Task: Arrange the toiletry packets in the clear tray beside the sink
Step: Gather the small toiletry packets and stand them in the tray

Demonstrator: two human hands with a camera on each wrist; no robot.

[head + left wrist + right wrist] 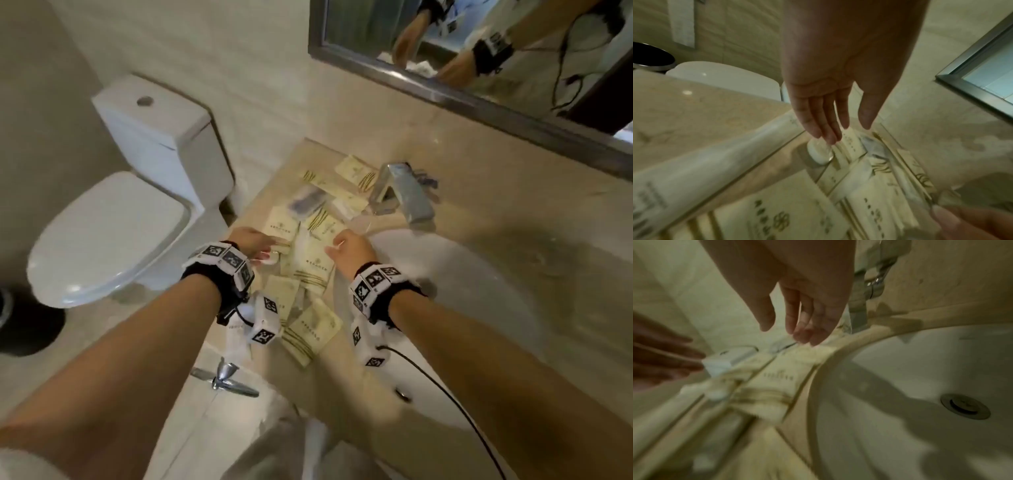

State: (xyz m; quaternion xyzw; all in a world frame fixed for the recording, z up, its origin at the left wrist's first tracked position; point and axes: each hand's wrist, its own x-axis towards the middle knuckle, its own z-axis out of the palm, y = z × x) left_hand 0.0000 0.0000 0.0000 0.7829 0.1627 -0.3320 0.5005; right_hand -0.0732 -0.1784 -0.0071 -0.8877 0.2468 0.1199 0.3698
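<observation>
Packets (313,263) lie scattered on the table (346,380) left of the sink (455,308). Only wrist views show our fingers: left hand (838,68) straight, touching a small white piece (820,152); right hand (797,296) relaxed, empty.

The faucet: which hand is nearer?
Right. The right hand hovers over packets just in front of the faucet; the left hand is farther left.
</observation>
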